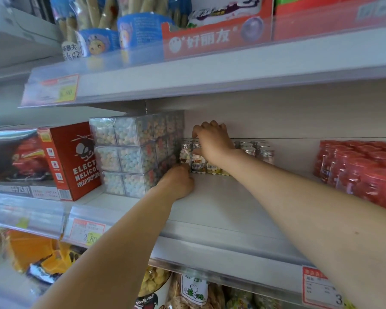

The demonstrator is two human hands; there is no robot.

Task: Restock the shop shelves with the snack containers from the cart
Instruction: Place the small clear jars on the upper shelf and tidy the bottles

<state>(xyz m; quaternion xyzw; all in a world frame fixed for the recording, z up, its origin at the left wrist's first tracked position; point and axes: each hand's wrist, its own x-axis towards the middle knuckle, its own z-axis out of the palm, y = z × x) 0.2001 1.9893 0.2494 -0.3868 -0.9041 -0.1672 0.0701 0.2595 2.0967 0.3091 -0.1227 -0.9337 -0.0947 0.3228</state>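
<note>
Where left hand and right hand reach, stand clear, silver-capped jars.

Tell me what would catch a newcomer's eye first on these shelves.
Two bare arms reach deep into the middle shelf, where the right hand curls over small silver-lidded jars and the left hand sits at their foot. Left of them stands a stack of clear boxes full of pastel sweets, beside a red box. At the right edge crowd red jars.
</note>
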